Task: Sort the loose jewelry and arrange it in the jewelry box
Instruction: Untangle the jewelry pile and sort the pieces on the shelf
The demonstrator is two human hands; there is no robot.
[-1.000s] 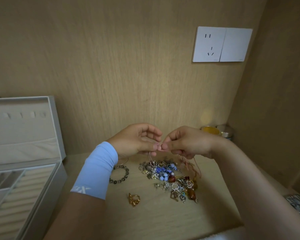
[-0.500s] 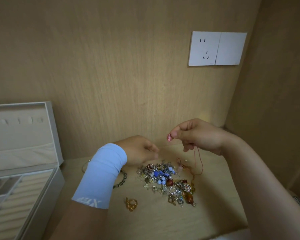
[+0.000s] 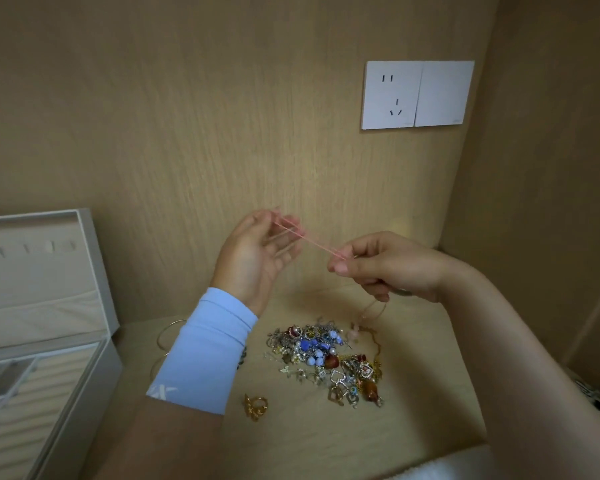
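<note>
Pink cord [image 3: 309, 239] spans left grip [image 3: 253, 258], right grip [image 3: 388, 268].

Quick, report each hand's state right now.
Left hand: holds the cord at its fingertips, fingers blurred.
Right hand: pinches the same cord further along, pulling it taut.

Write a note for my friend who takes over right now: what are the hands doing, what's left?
Left hand: holds one end of the pink cord, fingers blurred.
Right hand: pinches the other end; cord stretched taut between the hands.
Jewelry pile: on the table below the hands; gold ring lies apart, nearer the camera.
Jewelry box: open, at the left.
Done: no jewelry shows in the box's visible part.
Left: store the cord, then sort the pile and ring.
</note>
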